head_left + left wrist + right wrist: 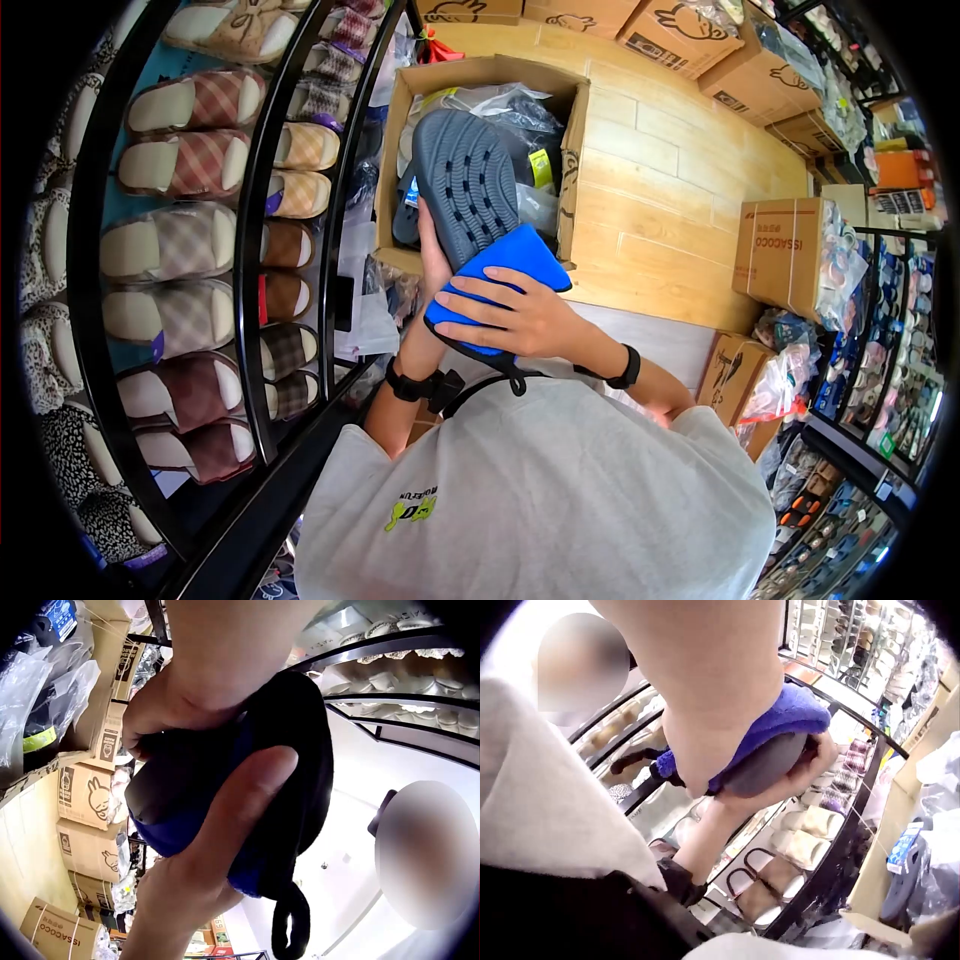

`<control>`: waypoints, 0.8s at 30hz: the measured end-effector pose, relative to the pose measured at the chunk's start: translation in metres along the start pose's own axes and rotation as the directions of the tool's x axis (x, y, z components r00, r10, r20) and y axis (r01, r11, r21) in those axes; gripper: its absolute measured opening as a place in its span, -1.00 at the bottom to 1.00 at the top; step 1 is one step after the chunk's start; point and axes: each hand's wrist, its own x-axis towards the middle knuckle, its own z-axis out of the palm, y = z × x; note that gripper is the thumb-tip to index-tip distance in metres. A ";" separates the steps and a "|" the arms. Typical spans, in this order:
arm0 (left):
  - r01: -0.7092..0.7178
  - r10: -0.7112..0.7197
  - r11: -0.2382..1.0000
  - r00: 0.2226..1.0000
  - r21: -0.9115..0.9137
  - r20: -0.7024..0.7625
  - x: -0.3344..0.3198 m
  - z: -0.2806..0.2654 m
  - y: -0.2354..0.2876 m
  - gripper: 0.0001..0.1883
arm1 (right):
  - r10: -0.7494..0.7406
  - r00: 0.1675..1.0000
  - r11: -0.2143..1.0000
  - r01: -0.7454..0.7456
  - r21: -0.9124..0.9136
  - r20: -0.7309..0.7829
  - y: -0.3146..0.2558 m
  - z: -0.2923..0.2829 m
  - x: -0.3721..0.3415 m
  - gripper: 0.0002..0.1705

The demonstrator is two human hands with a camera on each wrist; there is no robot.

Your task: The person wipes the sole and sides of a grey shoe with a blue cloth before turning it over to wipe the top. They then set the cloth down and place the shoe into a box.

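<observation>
A dark grey slipper (468, 175) is held up with its ridged, perforated sole towards the head camera and its toe pointing away. My left hand (432, 255) grips it along the left side near the heel. A blue cloth (525, 255) with black edging covers the heel end, and a black loop (291, 922) hangs from it. My right hand (515, 315) holds this cloth round the heel, fingers spread over the top. The thumb (255, 780) of that hand presses from the other side in the left wrist view. The slipper's upper is hidden.
An open cardboard box (580, 150) with plastic-wrapped footwear stands on the wooden floor (650, 170) beneath the slipper. Racks of checked slippers (180, 235) rise close on the left. Closed cartons (780, 255) line the right and back. A black rack bar (215, 535) runs near my left elbow.
</observation>
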 end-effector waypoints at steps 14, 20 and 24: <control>0.015 -0.018 0.998 0.999 0.059 0.052 -0.003 0.007 -0.002 -0.23 | 0.020 1.000 0.998 -0.020 -0.061 -0.004 0.000 -0.013 -0.003 -0.37; -0.156 0.159 0.971 0.987 0.183 -0.003 -0.023 0.018 -0.003 -0.29 | 0.200 0.970 0.975 -0.211 -0.064 -0.141 0.027 -0.037 -0.001 -0.41; -0.396 0.308 0.828 0.913 0.397 0.268 -0.017 0.008 -0.003 -0.17 | 0.142 0.971 0.980 -0.166 -0.113 -0.195 0.006 -0.011 -0.002 -0.39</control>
